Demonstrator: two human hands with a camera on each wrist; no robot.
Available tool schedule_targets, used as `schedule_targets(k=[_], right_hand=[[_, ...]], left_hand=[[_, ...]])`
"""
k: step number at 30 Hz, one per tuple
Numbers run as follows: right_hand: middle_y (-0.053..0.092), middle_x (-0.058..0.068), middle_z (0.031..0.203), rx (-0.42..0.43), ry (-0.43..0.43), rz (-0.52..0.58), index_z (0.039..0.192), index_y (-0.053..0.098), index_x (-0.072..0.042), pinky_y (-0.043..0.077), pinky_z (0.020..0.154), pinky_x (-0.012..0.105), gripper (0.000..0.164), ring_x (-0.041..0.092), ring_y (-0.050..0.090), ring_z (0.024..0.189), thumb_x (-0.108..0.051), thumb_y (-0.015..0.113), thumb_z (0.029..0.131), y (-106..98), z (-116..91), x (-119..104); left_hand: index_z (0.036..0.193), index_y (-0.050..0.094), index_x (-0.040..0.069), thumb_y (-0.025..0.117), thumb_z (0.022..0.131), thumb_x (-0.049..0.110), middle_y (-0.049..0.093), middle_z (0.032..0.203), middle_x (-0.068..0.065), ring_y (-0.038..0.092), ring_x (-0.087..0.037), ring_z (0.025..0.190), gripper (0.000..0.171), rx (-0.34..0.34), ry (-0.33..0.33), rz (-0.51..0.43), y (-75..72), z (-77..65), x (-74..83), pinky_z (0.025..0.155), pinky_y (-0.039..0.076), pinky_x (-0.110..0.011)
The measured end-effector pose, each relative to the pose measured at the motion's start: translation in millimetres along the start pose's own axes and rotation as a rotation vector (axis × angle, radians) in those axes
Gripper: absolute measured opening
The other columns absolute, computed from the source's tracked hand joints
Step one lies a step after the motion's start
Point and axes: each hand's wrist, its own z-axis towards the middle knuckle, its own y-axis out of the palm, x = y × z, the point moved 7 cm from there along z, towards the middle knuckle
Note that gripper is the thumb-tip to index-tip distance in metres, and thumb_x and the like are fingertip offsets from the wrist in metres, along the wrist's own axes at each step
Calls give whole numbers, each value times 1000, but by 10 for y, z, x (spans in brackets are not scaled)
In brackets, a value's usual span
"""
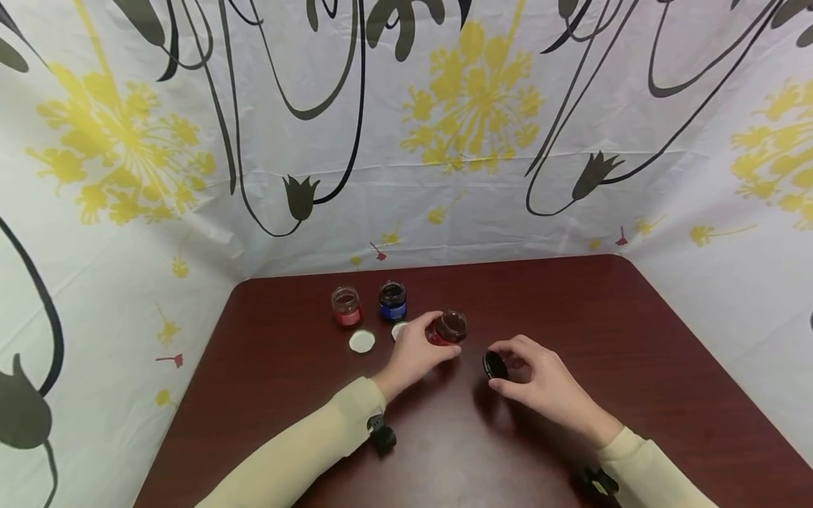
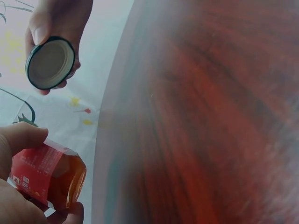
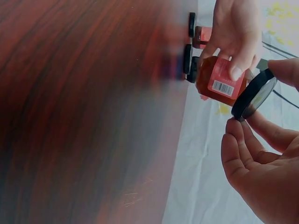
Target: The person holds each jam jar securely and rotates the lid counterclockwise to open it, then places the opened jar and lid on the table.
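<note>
My left hand (image 1: 416, 353) grips an open glass jar (image 1: 452, 324) with a red label and amber-brown contents, tilted slightly and held above the table. The label with its barcode faces the right wrist view, on the same jar (image 3: 219, 81). To the right, my right hand (image 1: 540, 381) pinches a black-rimmed lid (image 1: 495, 365) on edge between thumb and fingers. In the left wrist view the pale inside of this lid (image 2: 50, 64) shows. Lid and jar are apart.
Behind the left hand stand a red-labelled open jar (image 1: 346, 307) and a blue-labelled open jar (image 1: 392, 301). One white lid (image 1: 362, 341) lies in front of them; another white lid (image 1: 398, 329) is partly hidden by the left hand. A patterned cloth (image 1: 406, 233) hangs behind the dark red table (image 1: 540, 296).
</note>
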Motion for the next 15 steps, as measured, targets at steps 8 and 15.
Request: schedule_targets(k=[8,15], right_hand=[[62,-11,110,7,-17,0,121,65,-28,56,80,38,44,12,64,94,-37,84,83,-15,-11,7],[62,-11,110,2,-7,19,120,64,-31,56,79,41,44,12,64,94,-34,85,82,10,-37,15]], left_hand=[[133,63,15,90,74,29,70,116,2,64,-15,106,67,26,-1,38,-68,139,-6,92,50,-41],[135,61,14,90,74,28,69,120,-1,64,-17,108,69,44,-27,26,-109,244,-64,92,52,-40]])
